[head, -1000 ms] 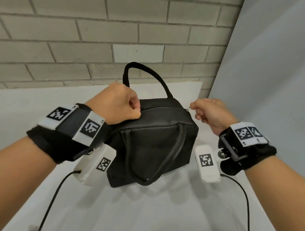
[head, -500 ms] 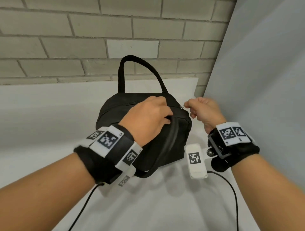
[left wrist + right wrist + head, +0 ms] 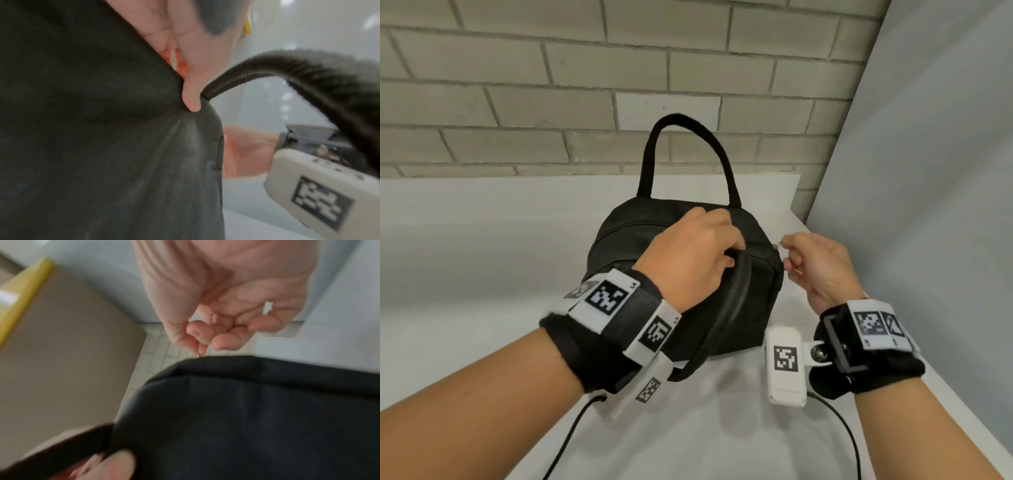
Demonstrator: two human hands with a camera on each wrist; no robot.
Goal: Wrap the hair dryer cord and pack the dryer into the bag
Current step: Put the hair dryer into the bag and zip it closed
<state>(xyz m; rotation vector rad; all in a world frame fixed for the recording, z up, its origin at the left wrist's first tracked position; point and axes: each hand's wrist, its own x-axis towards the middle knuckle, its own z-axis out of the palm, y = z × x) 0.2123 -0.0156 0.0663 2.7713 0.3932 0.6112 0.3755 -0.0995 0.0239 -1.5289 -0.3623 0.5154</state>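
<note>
A black fabric bag (image 3: 753, 308) stands on the white table, its top closed, one handle (image 3: 688, 154) upright at the back and the other handle (image 3: 726, 308) drooping over the front. My left hand (image 3: 698, 253) lies on the bag's top and grips its fabric (image 3: 123, 129), thumb pressed into the cloth beside the front handle (image 3: 287, 68). My right hand (image 3: 815, 263) is at the bag's right end and pinches the small metal zipper pull (image 3: 777, 244) between thumb and forefinger (image 3: 197, 344). The hair dryer and its cord are not visible.
A brick wall (image 3: 585, 85) runs behind the white table (image 3: 465, 274). A grey panel (image 3: 928, 205) closes off the right side, close to the bag. Thin black cables (image 3: 839, 428) from the wrist cameras trail over the table's front.
My left hand moved from the bag's left end across its top toward the right and now grips the cloth near the front handle. The right hand stays pinched at the zipper pull.
</note>
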